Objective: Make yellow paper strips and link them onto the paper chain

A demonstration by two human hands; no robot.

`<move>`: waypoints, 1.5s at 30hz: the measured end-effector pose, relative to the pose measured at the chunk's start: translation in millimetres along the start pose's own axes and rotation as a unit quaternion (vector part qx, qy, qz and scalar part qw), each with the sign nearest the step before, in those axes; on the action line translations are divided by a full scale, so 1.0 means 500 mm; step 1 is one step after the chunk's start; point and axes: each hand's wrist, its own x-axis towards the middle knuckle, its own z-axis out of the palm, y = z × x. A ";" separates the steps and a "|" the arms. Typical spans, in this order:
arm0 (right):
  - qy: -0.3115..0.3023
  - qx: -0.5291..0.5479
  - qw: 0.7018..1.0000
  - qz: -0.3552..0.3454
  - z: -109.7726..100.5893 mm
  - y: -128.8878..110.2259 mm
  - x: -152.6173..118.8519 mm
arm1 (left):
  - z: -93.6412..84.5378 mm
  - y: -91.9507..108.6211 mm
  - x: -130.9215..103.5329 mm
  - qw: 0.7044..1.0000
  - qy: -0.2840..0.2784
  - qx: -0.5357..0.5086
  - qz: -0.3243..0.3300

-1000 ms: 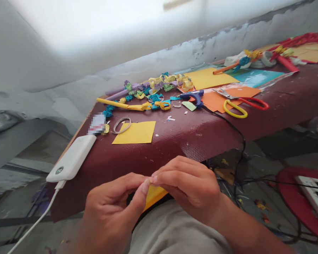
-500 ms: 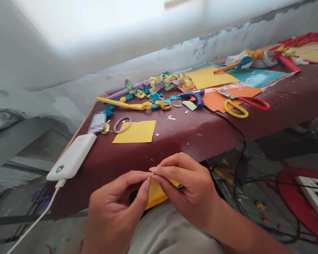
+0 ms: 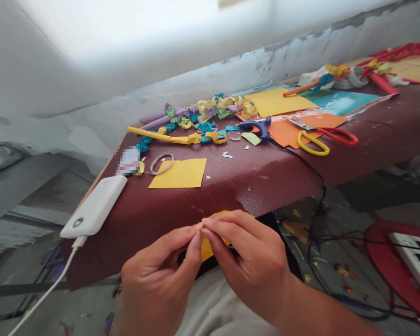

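Note:
My left hand (image 3: 164, 270) and my right hand (image 3: 253, 256) meet fingertip to fingertip over my lap, just off the table's near edge. Thumb and index finger of each are closed in a pinch on a tiny yellowish bit, which looks like the edge or corner of a sheet of yellow paper (image 3: 207, 249). The rest of that sheet shows between and behind my hands, largely covered by the right one. Past them on the table lies a smaller yellow paper piece (image 3: 185, 175), with a pale ring (image 3: 161, 164) resting over its left corner.
A white power bank (image 3: 95, 205) with a cable lies at the table's left edge. Further back are a blue glue gun (image 3: 257, 125), scissors (image 3: 309, 133), orange paper (image 3: 283, 133) and paper garlands (image 3: 203, 114). A power strip (image 3: 414, 259) sits on a red stool (image 3: 374, 247) at right.
My hands have shifted slightly right, still pinching. The yellow sheet behind them has tilted, so that part of it now shows above my right hand.

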 end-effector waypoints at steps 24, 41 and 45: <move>-0.084 -0.028 0.996 -0.025 -0.053 -0.034 0.003 | -0.042 0.026 -0.004 0.973 -0.127 0.125 0.146; -0.071 0.051 0.996 0.018 -0.050 -0.018 0.009 | -0.052 0.016 0.004 0.972 -0.173 0.083 0.136; -0.073 0.034 0.997 0.007 -0.049 -0.021 0.006 | -0.055 0.015 0.006 0.970 -0.161 0.102 0.154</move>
